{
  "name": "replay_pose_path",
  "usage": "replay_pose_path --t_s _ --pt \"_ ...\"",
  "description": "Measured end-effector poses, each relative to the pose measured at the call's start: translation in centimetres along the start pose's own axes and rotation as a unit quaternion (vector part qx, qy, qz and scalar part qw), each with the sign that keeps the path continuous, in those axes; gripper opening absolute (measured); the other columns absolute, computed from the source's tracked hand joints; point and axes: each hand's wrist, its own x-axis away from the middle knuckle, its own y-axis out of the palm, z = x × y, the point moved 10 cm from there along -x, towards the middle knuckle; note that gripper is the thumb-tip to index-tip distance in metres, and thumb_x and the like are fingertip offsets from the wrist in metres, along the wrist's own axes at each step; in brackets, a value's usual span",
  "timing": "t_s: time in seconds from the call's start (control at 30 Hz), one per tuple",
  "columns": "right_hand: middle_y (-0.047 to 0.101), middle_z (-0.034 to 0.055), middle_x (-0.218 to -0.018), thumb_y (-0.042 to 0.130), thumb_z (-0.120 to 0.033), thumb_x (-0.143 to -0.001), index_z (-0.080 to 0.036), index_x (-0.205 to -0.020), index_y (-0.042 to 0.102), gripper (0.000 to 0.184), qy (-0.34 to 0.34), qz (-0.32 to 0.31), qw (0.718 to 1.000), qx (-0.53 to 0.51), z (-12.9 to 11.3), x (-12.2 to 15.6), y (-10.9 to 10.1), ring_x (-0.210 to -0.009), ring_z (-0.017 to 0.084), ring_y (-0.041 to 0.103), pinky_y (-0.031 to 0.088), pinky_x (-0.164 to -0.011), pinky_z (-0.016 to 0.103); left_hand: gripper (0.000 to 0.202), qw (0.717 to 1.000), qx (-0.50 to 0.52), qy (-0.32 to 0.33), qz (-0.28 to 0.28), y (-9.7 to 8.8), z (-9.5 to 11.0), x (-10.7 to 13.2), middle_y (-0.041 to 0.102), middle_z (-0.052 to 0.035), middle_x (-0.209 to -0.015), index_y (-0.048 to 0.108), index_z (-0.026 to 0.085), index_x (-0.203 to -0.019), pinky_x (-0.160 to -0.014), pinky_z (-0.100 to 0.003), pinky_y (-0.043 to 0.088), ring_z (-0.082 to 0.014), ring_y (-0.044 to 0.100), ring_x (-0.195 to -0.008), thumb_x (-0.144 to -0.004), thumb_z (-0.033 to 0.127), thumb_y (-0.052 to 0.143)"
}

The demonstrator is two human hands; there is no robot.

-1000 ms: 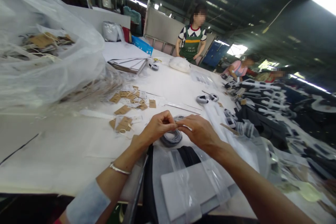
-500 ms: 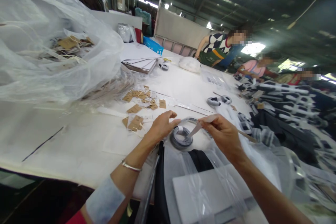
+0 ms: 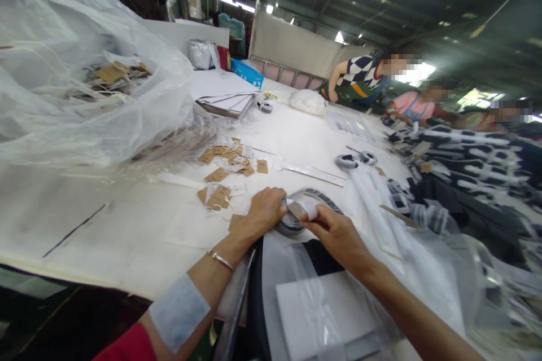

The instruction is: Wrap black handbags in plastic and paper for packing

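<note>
The grey roll lies flat on the white table, at its near edge.

My left hand is curled shut over the left rim of the roll and presses it down. My right hand, just right of the roll, pinches the white strip end between thumb and fingers. The strip arcs in a loose loop above the roll.

Surroundings, located from the roll:
- Directly in front of it, touching: a clear film bag with a flat white card and dark fabric inside. It lies under both wrists.
- Left of it, near: small brown kraft tags with string loops, scattered.
- Far left: a large crinkled clear sack that holds more tags.
- Behind it, to the right: two further rolls, round and grey.
- Right of it: heaped black-and-white garments.
- Well behind it: a co-worker leaning over the table.
</note>
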Motion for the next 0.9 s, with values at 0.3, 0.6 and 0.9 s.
replay_pose_path --t_s 0.3,0.6,0.9 --pt "0.074 0.0027 -0.086 0.075 -0.036 -0.076 -0.02 -0.088 0.07 0.021 0.076 -0.032 0.982 -0.167 0.9 0.0 0.6 -0.084 0.022 0.069 0.052 -0.079 0.033 0.027 1.0 0.003 0.003 0.023 -0.9 0.4 0.3 0.07 -0.004 -0.109 0.066 0.023 -0.109 -0.085 -0.03 0.048 -0.0209 0.066 -0.099 -0.084 0.016 0.057" --pt "0.066 -0.0005 -0.074 0.066 -0.022 -0.08 -0.022 -0.08 0.063 0.002 -0.002 -0.016 1.0 -0.008 1.5 -1.3 1.9 -0.068 0.018 0.06 0.048 -0.065 0.03 0.03 0.999 0.006 0.026 0.032 -1.2 0.9 0.6 0.069 -0.0037 -0.11 0.063 0.024 -0.115 -0.086 -0.029 0.049 -0.0202 0.065 -0.101 -0.087 0.017 0.056" --pt "0.062 0.0135 -0.125 0.063 -0.011 -0.081 -0.02 -0.084 0.062 0.009 -0.263 0.065 0.929 0.254 -3.0 -2.5 1.9 -0.116 0.03 0.056 0.045 -0.1 0.051 0.026 0.998 0.026 0.043 0.035 -1.6 1.5 0.9 0.069 -0.0048 -0.11 0.06 0.023 -0.113 -0.085 -0.029 0.05 -0.0214 0.066 -0.101 -0.088 0.018 0.055"
